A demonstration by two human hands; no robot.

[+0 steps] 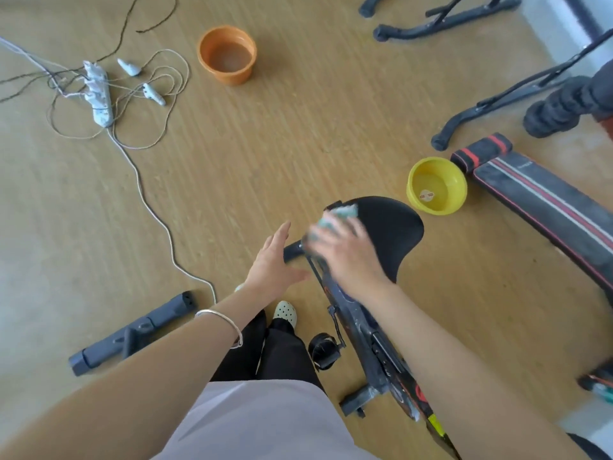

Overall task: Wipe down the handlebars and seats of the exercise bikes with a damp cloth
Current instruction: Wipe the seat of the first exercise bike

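Note:
A black bike seat point(391, 227) sits below me, right of centre, on a dark bike frame point(368, 330). My right hand point(348, 257) presses a pale green cloth point(338, 215) on the seat's left edge; the hand and cloth are blurred. To the left of the seat my left hand point(273, 260) hovers open with fingers straight, holding nothing, close to a short black bar point(293, 252) that sticks out under the seat. A silver bangle is on the left wrist.
An orange bowl point(227, 54) with water stands on the wooden floor at the top. A yellow bowl point(436, 185) sits beside the seat, next to a black padded bench point(544, 207). A power strip point(98, 92) with loose cables lies at left. A grey bar point(132, 333) lies by my feet.

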